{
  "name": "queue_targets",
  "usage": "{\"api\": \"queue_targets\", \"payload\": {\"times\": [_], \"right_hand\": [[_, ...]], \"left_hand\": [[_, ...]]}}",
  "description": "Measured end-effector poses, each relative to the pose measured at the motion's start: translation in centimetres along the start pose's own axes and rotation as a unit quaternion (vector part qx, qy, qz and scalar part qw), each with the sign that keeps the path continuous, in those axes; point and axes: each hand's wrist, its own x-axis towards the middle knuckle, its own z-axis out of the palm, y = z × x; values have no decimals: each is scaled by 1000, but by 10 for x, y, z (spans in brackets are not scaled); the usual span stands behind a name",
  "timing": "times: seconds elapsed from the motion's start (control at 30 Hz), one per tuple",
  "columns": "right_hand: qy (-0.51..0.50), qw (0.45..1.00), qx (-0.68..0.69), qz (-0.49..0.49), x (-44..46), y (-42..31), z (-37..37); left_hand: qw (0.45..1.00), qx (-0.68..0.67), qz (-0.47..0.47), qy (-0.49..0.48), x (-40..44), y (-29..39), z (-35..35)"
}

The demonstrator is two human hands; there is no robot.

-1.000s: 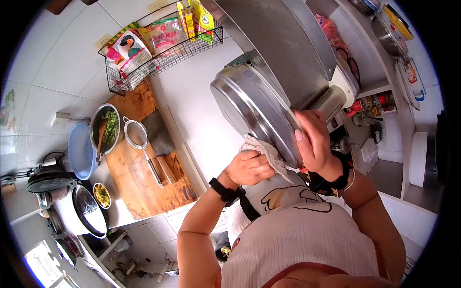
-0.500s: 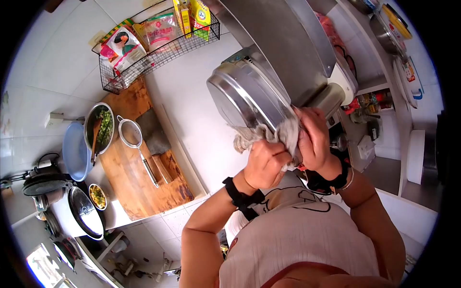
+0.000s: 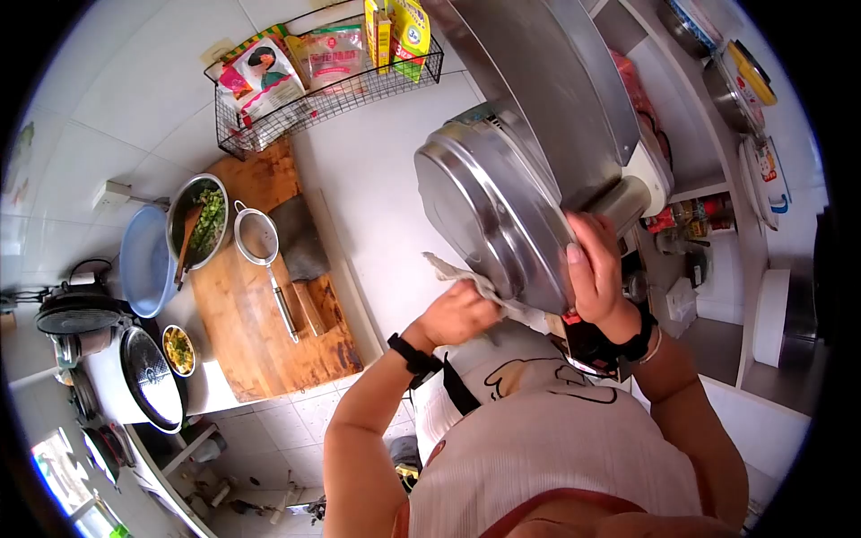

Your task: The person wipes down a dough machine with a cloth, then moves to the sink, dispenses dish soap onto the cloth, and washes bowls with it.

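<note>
Toward two o'clock, right hand [image 3: 595,276] grips stainless-steel pot [image 3: 489,208] by its rim [image 3: 549,242] (likely slick; safest hold), left hand [image 3: 459,314] clutching cloth [image 3: 456,270].

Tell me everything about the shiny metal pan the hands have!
The metal pan is silvery and shiny, with stepped sides and a wide rim. It is tipped on its side, flat bottom toward the picture's left, inside hidden. The right hand grips the rim; a pale cloth in the left hand seems to touch its lower side.
</note>
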Motion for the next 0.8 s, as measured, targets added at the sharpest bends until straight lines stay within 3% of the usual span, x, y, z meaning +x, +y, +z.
{"api": "queue_targets", "payload": {"times": [0.03,0.1,0.13,0.17,0.23,0.3,0.37,0.43,0.5,0.53,0.63,0.77,0.8], "right_hand": [[0,1000,0,-3,0,0,0],[-1,1000,11,1,0,1,1],[-3,1000,12,-1,-1,0,1],[-2,1000,16,7,-2,-1,1],[-1,1000,21,8,1,0,2],[-3,1000,11,27,-2,-1,3],[2,1000,12,28,-2,-1,5],[7,999,22,36,0,-3,5],[8,999,10,29,-1,-1,4],[2,999,12,36,-2,-2,3],[1,999,10,40,-3,-1,4],[-14,998,27,60,-1,-4,2],[-16,998,30,59,0,-5,1]], "left_hand": [[991,-58,-111,-50,-7,-5,-5],[962,-72,-233,120,-19,-14,-14],[909,-160,-343,172,-9,-7,-37],[878,-225,-367,208,-2,-6,-54],[789,-397,-383,270,20,2,-93],[685,-586,-269,339,38,0,-115],[669,-637,-162,346,63,-10,-137],[676,-572,-168,433,89,-24,-134],[777,-361,-196,476,111,-43,-120],[795,-225,-250,504,119,-42,-117],[827,60,-314,463,114,-37,-110],[877,-51,-229,419,117,-16,-108],[910,-6,-201,362,115,-18,-103]]}}
